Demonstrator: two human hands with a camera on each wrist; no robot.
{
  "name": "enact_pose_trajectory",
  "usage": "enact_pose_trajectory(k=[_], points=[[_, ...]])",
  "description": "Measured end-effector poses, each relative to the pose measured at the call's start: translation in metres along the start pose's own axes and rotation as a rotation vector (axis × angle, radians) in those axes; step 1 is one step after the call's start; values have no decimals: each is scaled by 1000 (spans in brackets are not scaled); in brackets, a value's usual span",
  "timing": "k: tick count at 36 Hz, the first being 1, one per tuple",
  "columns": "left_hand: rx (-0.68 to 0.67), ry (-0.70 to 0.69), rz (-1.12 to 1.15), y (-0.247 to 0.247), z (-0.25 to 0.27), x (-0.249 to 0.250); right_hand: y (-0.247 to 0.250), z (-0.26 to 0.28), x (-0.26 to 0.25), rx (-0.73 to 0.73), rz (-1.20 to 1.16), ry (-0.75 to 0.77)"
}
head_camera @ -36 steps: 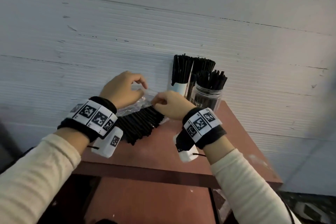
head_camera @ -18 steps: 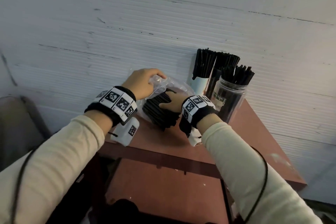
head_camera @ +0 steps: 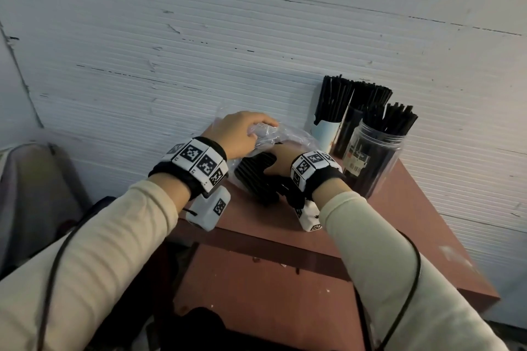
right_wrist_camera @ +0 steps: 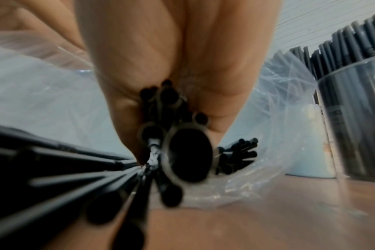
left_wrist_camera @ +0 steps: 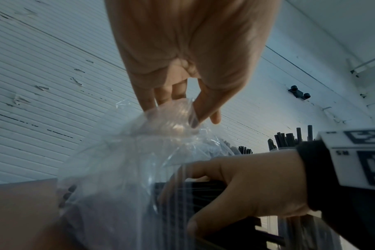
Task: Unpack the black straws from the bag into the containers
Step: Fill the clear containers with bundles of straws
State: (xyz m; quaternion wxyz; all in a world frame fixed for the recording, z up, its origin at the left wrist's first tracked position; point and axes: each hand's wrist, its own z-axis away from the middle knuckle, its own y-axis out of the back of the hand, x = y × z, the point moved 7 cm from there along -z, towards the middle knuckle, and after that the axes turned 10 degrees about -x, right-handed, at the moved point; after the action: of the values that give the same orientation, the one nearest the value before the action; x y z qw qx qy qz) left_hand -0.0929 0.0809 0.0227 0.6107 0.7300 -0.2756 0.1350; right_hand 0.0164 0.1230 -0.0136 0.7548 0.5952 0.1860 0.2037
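Inside the mouth of the clear plastic bag [head_camera: 288, 137], the right hand [head_camera: 281, 161] has its fingers curled round a bundle of black straws [head_camera: 253, 177], the grip pressed together on them; the right wrist view shows their open ends bunched against the palm. Just above that grip, the left hand [left_wrist_camera: 188, 55] pinches a gathered fold of the bag between thumb and fingers, lifting the film clear of the bundle. More straws lie loose in the bag beyond the right grip, on the red-brown surface [head_camera: 405, 225]. To the right of the grip stand the containers: a clear jar [head_camera: 373, 162], a pale cup [head_camera: 325, 134] and a dark one between, all already bristling with straws. The step in hand looks like drawing a handful out. Next, the bundle likely needs pulling free while the left grip holds the film back, then upending into the jar, which seems rather full.
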Motion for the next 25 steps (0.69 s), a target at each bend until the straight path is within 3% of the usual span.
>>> enact_pose_trajectory(k=[25], points=[[-24,-16,7,0,0,-1,4,17,30,110,-414,128]])
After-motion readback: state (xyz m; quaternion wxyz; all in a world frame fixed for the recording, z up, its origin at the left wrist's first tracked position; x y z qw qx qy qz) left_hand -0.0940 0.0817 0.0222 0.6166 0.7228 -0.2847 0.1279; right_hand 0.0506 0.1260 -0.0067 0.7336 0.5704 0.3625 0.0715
